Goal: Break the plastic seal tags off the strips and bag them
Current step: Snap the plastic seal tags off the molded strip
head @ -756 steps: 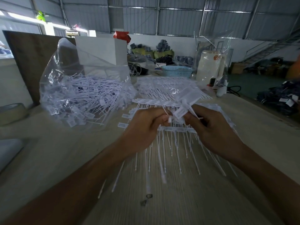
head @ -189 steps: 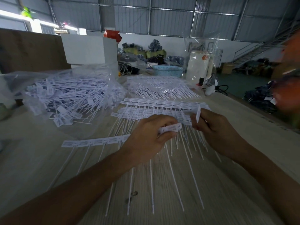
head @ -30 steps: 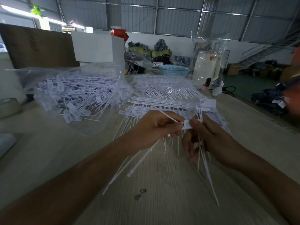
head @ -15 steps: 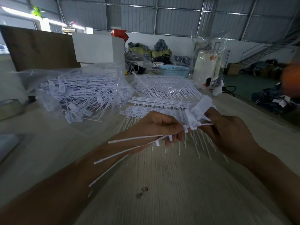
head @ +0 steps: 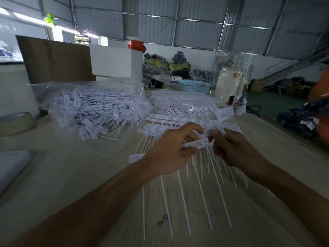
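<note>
My left hand [head: 170,152] grips a white strip of joined seal tags [head: 195,144] by its label row, the thin tails hanging down over the wooden table [head: 71,175]. My right hand [head: 233,148] pinches the strip's right end and also holds a bunch of separated tags [head: 222,115] that stick up and away. More uncut strips [head: 160,125] lie stacked on the table just beyond my hands. A clear plastic bag [head: 92,106] full of loose tags lies open at the left.
A second clear bag of strips [head: 187,104] lies behind the stack. A tape roll [head: 16,123] sits at the far left, a white box [head: 114,63] and a blue basket [head: 194,87] at the back. A small metal ring [head: 162,220] lies near me.
My left hand now holds a fresh strip with its tails hanging down, where before it held a few loose tags pointing left. My right hand still carries its bunch of separated tags.
</note>
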Motion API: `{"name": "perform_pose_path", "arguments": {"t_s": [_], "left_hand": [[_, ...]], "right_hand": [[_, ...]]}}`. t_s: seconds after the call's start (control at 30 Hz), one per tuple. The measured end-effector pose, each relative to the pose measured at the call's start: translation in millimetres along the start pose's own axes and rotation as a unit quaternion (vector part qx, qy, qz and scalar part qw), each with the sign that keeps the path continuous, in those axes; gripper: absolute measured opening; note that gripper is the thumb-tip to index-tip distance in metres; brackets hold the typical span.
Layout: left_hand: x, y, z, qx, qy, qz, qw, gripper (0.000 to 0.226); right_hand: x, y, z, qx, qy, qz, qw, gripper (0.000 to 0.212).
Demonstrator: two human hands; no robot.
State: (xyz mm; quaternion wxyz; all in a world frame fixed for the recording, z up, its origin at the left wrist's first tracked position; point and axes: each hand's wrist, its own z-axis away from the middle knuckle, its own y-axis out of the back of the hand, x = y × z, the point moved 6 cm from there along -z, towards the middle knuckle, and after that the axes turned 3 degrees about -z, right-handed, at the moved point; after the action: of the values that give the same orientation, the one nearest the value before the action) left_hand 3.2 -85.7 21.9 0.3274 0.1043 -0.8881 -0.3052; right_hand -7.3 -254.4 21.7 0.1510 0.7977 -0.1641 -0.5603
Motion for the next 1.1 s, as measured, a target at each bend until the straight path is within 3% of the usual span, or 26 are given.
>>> {"name": "perform_pose_path", "arguments": {"t_s": [0.1,0.17,0.33,0.47,0.57,0.63,0.73,0.83,0.9,1.0,1.1], "left_hand": [[-2.6,6.2,0.1,0.040,0.007,0.005,0.999,0.036],[-1.1,9.1,-0.2,0.059,-0.007,0.006,0.998,0.032],[-0.1,-4.0,3.8,-0.046,-0.052,-0.148,0.987,0.036],[5.1,0.5,6.4,-0.022,-0.081,-0.230,0.970,0.039],[12.9,-2.1,11.2,-0.001,-0.123,-0.275,0.954,0.024],[9.0,-6.2,9.5,-0.023,-0.112,-0.247,0.962,0.016],[2.4,-11.2,6.7,-0.069,-0.075,-0.117,0.988,0.016],[-6.8,-13.5,6.1,-0.104,-0.007,0.010,0.995,0.021],[-10.3,-14.1,5.8,-0.097,0.007,0.014,0.995,0.015],[-9.8,-8.8,3.7,-0.049,0.004,-0.004,0.999,0.007],[-4.7,-8.2,1.4,-0.064,-0.016,0.009,0.998,0.010]], "right_hand": [[0.7,-14.1,-3.0,-0.058,-0.052,-0.101,0.992,0.039],[3.9,-26.9,0.1,-0.094,-0.060,-0.107,0.988,0.041],[22.3,-28.2,11.2,-0.062,-0.121,-0.220,0.966,0.036],[25.5,-22.6,17.0,-0.061,-0.145,-0.259,0.953,0.038],[24.0,-32.0,21.9,-0.068,-0.147,-0.243,0.956,0.040],[18.4,-27.5,21.5,-0.055,-0.105,-0.183,0.976,0.041],[1.5,-14.5,19.8,-0.037,0.062,0.013,0.997,0.044],[-10.0,-15.3,24.2,-0.045,0.188,0.175,0.965,0.024],[-4.4,-15.3,21.2,-0.046,0.174,0.159,0.971,0.025],[6.3,-12.9,15.0,-0.065,0.088,0.037,0.993,0.042],[3.5,-10.4,14.7,-0.070,0.113,0.083,0.988,0.046]]}}
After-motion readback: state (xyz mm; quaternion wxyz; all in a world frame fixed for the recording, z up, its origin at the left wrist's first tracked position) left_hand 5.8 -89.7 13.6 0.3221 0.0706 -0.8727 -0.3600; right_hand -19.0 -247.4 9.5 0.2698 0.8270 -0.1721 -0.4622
